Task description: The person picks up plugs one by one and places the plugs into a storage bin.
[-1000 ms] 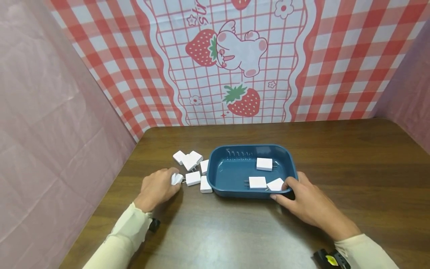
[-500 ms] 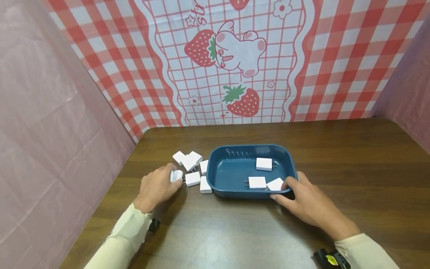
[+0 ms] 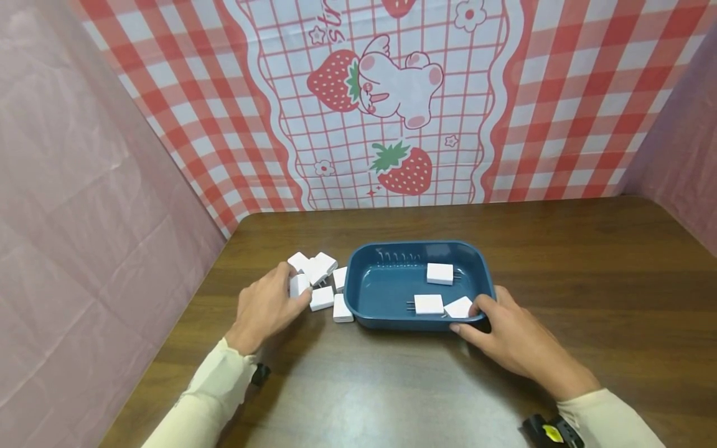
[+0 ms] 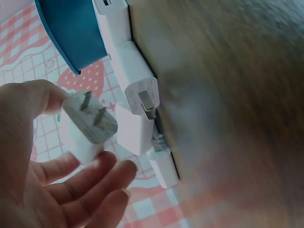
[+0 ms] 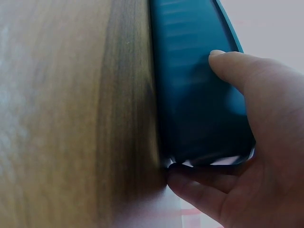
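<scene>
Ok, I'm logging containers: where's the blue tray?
In the head view, the blue tray sits right of the white charger pile, its near right corner gripped by the right hand.

So we've got a plain blue tray (image 3: 386,286), rounded corners, sitting flat on the worktop (image 3: 358,379), its near right corner gripped by the right hand (image 3: 518,339). Three white plug chargers lie in it: one towards the back (image 3: 440,274), prongs pointing right, one near the front wall (image 3: 429,304), prongs pointing left, and a skewed one (image 3: 459,307) by the right hand's fingers. We count six loose chargers (image 3: 322,298) bunched up left of the tray (two at the back overlap). Another charger (image 4: 90,121) is pinched in the left hand (image 3: 266,308), tilted, both flat metal prongs showing in the left wrist view.
</scene>
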The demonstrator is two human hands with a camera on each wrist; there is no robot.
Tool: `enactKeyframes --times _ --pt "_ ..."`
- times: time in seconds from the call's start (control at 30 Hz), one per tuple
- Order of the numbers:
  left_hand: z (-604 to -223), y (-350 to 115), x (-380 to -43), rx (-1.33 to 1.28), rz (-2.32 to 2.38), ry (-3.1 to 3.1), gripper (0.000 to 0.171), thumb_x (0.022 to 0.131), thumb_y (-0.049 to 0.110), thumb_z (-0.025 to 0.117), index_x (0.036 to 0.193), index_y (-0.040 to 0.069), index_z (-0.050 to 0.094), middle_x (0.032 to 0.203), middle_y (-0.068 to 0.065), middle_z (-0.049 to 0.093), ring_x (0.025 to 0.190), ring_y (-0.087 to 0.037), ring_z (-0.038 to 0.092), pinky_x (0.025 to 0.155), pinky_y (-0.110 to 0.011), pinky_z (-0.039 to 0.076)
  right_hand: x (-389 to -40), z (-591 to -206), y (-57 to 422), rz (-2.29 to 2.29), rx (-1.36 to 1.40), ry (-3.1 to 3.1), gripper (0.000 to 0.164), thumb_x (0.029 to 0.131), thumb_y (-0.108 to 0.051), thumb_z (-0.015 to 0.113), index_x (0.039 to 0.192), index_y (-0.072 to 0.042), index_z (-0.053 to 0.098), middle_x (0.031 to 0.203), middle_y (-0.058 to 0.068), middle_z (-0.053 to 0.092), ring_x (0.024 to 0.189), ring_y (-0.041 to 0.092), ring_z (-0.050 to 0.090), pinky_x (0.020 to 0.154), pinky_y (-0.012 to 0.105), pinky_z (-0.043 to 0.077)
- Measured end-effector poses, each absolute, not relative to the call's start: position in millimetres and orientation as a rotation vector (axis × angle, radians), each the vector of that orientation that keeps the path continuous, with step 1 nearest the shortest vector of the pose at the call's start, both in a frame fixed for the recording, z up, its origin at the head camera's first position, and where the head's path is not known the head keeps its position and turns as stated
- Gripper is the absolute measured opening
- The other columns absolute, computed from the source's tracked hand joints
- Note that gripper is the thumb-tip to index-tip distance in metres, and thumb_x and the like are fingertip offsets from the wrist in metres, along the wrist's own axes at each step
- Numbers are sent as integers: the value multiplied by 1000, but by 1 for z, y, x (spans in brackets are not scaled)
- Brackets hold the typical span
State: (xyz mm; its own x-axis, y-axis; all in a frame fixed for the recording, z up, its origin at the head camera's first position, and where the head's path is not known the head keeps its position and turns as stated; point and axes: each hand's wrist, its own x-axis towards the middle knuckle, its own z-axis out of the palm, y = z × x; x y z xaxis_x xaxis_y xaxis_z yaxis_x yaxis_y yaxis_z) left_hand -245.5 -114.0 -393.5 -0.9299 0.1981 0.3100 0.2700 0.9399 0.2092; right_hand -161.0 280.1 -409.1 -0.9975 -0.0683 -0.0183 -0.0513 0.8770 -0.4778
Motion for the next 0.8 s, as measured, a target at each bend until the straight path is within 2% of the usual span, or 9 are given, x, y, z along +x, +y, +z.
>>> enactKeyframes --times 0.17,0.47,0.63,0.8 --pt "-390 -108 -243 -379 -389 -2753 43 86 49 68 109 13 61 81 1 60 65 -15 54 52 -34 43 -161 -409 280 -761 -89 3005 51 84 -60 72 102 -13 63 105 16 49 83 27 55 63 36 45" --pt "-385 -100 -241 -439 -414 -2680 37 86 44 71 107 14 63 72 5 56 59 -10 51 49 -31 41 -161 -408 280 -740 -91 3009 54 84 -62 70 103 -13 63 107 18 50 83 28 55 64 37 46" --pt "-384 -96 -240 -464 -436 -2630 34 86 41 73 106 15 63 75 3 61 60 -10 53 50 -32 42 -161 -408 280 -743 -93 3007 54 84 -63 70 103 -12 64 108 18 50 83 27 55 64 38 47" --pt "-382 -93 -239 -477 -456 -2600 35 86 39 75 106 13 63 75 2 59 59 -11 51 50 -30 42 -161 -409 279 -746 -85 3000 54 84 -62 70 103 -12 64 108 17 50 84 28 55 64 37 46"
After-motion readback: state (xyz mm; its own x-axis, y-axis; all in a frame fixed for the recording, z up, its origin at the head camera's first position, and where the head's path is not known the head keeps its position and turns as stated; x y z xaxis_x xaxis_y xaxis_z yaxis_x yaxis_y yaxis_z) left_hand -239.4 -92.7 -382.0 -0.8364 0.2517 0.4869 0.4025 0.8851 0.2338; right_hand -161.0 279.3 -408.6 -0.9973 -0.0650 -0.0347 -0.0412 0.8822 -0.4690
